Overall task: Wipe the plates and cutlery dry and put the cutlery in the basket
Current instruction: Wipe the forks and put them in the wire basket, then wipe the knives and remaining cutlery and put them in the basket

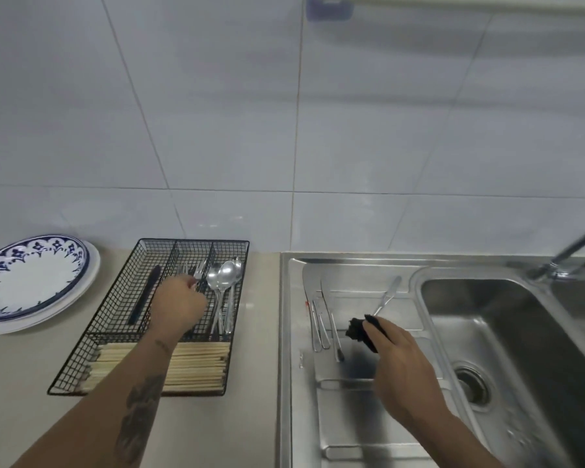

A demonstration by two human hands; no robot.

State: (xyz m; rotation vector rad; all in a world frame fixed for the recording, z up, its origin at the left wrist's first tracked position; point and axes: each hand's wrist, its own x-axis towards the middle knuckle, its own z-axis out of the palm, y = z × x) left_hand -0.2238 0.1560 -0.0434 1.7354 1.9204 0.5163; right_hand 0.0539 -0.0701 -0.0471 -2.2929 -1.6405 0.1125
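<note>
A black wire basket (122, 292) stands on the counter with a dark knife (146, 295), forks (196, 270), spoons (225, 275) and a front row of chopsticks (196, 366). My left hand (178, 305) reaches into the middle compartment, fingers closed at a fork's handle. My right hand (395, 349) hovers over the steel drainboard (362, 417), gripping a bunched black cloth (360, 329). Several knives (321, 319) lie on the drainboard left of the cloth, and one utensil (389, 293) lies behind it. Stacked plates (31, 282), the top one blue-patterned, sit at the far left.
A steel sink basin (507, 349) with a drain lies right of the drainboard, with a faucet (568, 255) at its back. A white tiled wall rises behind the counter. Beige counter (257, 332) separates the basket from the sink unit.
</note>
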